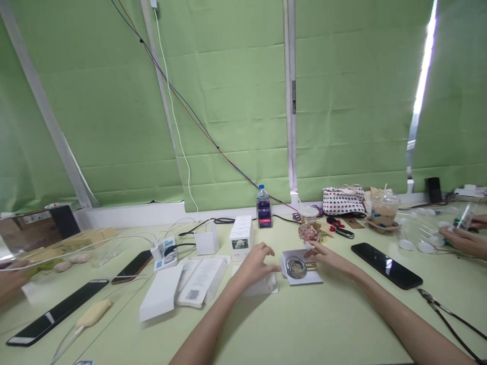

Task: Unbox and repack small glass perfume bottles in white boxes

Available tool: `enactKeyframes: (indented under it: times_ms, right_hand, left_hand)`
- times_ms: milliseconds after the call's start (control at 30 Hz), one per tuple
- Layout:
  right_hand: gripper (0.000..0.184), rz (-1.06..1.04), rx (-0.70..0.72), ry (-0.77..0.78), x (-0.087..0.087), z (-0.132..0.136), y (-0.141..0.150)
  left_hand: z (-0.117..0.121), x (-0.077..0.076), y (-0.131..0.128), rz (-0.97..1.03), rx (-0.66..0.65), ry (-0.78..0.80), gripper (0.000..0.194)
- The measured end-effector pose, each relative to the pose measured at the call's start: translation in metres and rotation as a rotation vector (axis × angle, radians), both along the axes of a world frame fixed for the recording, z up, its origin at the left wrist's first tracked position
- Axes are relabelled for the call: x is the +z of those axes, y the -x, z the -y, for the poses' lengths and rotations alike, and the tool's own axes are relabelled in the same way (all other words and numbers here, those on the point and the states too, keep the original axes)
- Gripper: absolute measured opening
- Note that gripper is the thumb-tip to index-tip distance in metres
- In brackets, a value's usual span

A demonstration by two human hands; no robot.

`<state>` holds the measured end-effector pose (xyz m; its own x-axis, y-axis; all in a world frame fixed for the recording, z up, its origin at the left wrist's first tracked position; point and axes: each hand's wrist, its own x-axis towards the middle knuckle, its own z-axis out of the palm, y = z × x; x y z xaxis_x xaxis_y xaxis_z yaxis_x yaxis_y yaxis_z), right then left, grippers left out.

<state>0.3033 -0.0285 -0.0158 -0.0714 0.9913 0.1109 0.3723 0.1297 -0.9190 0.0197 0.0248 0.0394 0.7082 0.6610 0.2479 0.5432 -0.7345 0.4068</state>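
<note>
A round, clear glass bottle (296, 267) with a gold neck lies on an unfolded white card (310, 278) in front of me. My left hand (259, 263) hovers just left of this card, fingers spread and curved, with nothing in them. On the other side, my right hand (330, 258) reaches over the card's right edge beside the gold neck. Its fingers are stretched out and the index finger appears to touch a small raised white flap. Partly under my left hand and forearm lies a white, folded sheet-like piece (262, 286).
White flower-printed boxes (242, 235) stand behind my left hand; flattened white cartons (201, 284) lie left. A black phone (386, 264) and cord (452, 317) are right. Bottle (264, 207), cups (383, 205) and pouch (343, 200) stand behind. Other people's hands (466, 239) show at both sides.
</note>
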Motion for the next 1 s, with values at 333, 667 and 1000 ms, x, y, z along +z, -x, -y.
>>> enactKeyframes:
  times_ms: [333, 667, 1000]
  right_hand:
    - [0.068, 0.073, 0.081, -0.161, -0.022, -0.01, 0.006]
    - [0.066, -0.114, 0.335, 0.071, -0.002, -0.003, -0.007]
    - [0.058, -0.443, 0.305, 0.158, 0.001, 0.005, -0.038]
  left_hand:
    - [-0.009, -0.021, -0.088, -0.321, -0.156, -0.053, 0.042]
    - [0.004, -0.017, -0.094, -0.275, -0.168, -0.131, 0.066]
    - [-0.005, 0.004, -0.089, 0.141, -0.141, 0.057, 0.069]
